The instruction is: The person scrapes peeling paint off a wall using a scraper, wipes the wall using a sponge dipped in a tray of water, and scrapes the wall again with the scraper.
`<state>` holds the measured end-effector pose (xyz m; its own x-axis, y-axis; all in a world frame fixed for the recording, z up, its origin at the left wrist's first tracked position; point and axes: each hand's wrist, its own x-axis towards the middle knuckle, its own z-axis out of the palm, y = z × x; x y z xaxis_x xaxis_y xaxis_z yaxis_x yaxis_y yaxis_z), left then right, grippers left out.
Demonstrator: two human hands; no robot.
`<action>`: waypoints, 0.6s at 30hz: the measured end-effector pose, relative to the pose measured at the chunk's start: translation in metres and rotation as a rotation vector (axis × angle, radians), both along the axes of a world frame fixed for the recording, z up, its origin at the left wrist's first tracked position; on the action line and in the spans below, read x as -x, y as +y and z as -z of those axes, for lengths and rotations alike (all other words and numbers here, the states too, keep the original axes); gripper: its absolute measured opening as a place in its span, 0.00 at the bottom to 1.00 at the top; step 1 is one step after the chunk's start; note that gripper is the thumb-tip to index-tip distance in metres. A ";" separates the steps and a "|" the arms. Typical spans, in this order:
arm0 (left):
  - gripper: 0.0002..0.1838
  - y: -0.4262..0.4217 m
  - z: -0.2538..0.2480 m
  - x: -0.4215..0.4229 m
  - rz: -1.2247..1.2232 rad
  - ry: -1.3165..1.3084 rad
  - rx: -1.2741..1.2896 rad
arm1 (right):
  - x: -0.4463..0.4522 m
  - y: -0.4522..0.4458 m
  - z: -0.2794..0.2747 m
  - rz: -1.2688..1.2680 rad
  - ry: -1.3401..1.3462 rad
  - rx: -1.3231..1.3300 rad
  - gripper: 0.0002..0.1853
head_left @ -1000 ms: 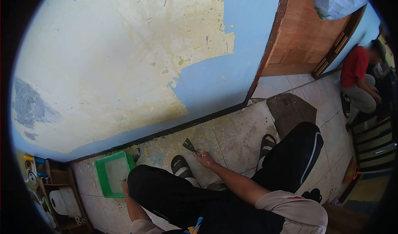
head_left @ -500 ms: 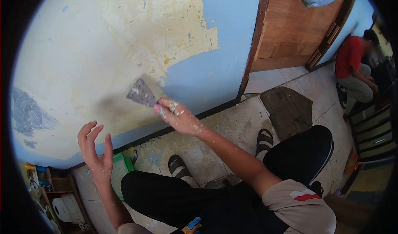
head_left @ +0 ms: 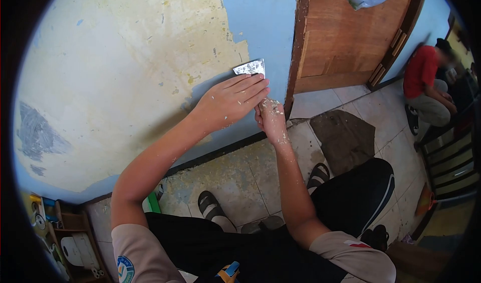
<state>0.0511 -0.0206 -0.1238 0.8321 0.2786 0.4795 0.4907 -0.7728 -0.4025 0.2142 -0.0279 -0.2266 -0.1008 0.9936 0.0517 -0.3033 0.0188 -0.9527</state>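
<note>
The metal blade of a scraper (head_left: pixel 250 67) lies against the wall, at the border between the bare yellowish patch (head_left: pixel 125 82) and the blue paint (head_left: pixel 260 22). My right hand (head_left: pixel 272 115) is closed round its handle, just below the blade, with pale flakes stuck to the skin. Stretched fingers of my left hand (head_left: pixel 230 100) lie flat over the lower part of the scraper, pressing on it and nearly touching my right hand.
A brown cloth (head_left: pixel 343 137) lies on the tiled floor beside a wooden door (head_left: pixel 345 37). The green basin (head_left: pixel 153 203) is mostly hidden behind my left arm. At the right, a person in red (head_left: pixel 423 72) crouches by a black slatted rack (head_left: pixel 451 157).
My right hand has raised the scraper from near the floor to the wall and moved it right. My left hand has left the basin and come onto the scraper, covering part of it.
</note>
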 end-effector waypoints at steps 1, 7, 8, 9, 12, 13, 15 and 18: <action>0.21 0.006 0.004 -0.001 -0.002 0.005 0.002 | 0.000 0.002 0.000 0.012 -0.003 0.031 0.28; 0.20 0.031 0.023 0.006 -0.028 -0.058 0.023 | -0.002 0.010 -0.001 0.063 -0.096 0.045 0.29; 0.20 0.034 0.025 0.006 -0.017 -0.080 0.000 | -0.001 0.011 0.001 0.064 -0.093 0.051 0.29; 0.20 0.035 0.026 0.005 -0.005 -0.102 -0.024 | 0.000 0.012 0.002 0.073 -0.101 0.038 0.28; 0.17 0.035 0.028 0.002 0.025 -0.121 -0.044 | 0.002 0.010 0.006 0.090 -0.118 0.040 0.28; 0.17 0.037 0.029 0.002 0.029 -0.124 -0.038 | 0.003 0.009 0.007 0.090 -0.127 0.042 0.27; 0.19 0.038 0.032 0.002 0.040 -0.109 -0.013 | 0.007 0.008 0.012 0.093 -0.126 0.037 0.27; 0.21 0.040 0.034 0.003 0.037 -0.110 -0.017 | 0.008 0.008 0.016 0.087 -0.126 0.024 0.26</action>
<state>0.0477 0.0191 -0.1576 0.7838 0.2399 0.5728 0.5038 -0.7849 -0.3607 0.2060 -0.0204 -0.2421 -0.0186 0.9996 0.0199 -0.1794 0.0162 -0.9837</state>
